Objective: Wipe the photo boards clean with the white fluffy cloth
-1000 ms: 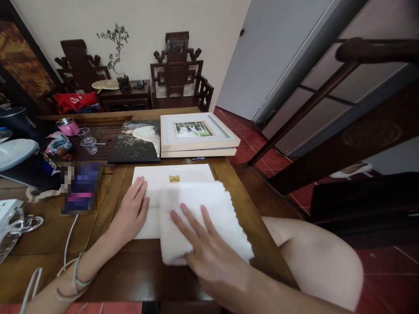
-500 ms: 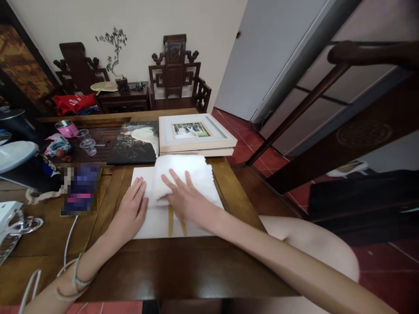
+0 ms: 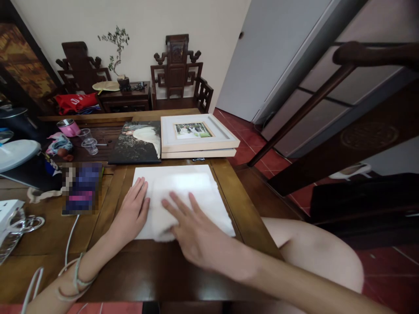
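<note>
A flat white board (image 3: 170, 174) lies on the wooden table (image 3: 147, 270), with a white cloth (image 3: 199, 200) spread over its right half. My left hand (image 3: 132, 211) rests flat on the board's left edge, fingers stretched out. My right hand (image 3: 193, 229) lies palm down on the cloth, fingers spread, pressing it onto the board. The board's gold fitting is hidden under the cloth.
Behind the board sit stacked white photo frames (image 3: 198, 137) and a dark photo print (image 3: 137, 141). A phone (image 3: 81, 187), cable, plastic cups (image 3: 89, 141) and a pink mug (image 3: 67, 126) crowd the left. The table's right edge drops to red floor tiles (image 3: 386, 266).
My right hand pushed the cloth away to the board's far end, then drew it back toward me across the board. My left hand stayed put.
</note>
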### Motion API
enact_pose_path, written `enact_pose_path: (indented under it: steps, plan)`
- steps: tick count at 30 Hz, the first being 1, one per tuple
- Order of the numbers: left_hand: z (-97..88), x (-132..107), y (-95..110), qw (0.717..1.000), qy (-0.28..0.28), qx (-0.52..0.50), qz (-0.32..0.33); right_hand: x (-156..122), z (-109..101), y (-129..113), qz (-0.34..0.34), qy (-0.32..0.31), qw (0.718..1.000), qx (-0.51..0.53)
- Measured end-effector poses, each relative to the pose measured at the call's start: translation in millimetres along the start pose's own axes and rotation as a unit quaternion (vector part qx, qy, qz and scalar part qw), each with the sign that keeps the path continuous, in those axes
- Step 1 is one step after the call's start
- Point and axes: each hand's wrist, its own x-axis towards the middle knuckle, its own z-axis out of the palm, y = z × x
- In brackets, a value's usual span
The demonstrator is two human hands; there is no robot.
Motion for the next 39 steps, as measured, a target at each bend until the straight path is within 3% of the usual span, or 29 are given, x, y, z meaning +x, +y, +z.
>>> enact_pose_path:
  steps: [4,7,15,19,22,26,30,33,39]
  plan:
    - [0.6,0,-1,1.000,0.005,-0.001,0.008,44,-7,31,0.050,-0.031,0.997,-0.058]
    - [0.2,-1,-2,1.000,0.008,-0.002,0.012,57,-7,34,0.062,-0.039,0.994,-0.085]
    - [0.6,-1,-2,1.000,0.003,0.001,0.004,-8,10,-17,-0.027,0.015,0.999,-0.022]
    - [1.5,-1,-2,1.000,0.012,0.001,0.016,-22,7,-22,-0.046,0.009,0.999,-0.002]
    - [1.3,-1,-2,1.000,0.012,0.000,0.017,-7,-2,-5,-0.020,-0.001,1.000,-0.009]
    - [0.0,-1,-2,1.000,0.013,-0.012,0.018,39,-10,20,0.046,-0.045,0.996,-0.069]
    - [-0.9,-2,-4,0.999,0.012,-0.030,0.022,70,-6,21,0.088,-0.036,0.989,-0.109]
    - [-1.3,-3,-5,0.999,0.001,-0.035,0.027,58,1,5,0.060,-0.050,0.990,-0.115]
    - [-2.5,-2,-2,1.000,-0.002,-0.024,0.008,-6,5,-26,-0.048,-0.024,0.998,-0.042]
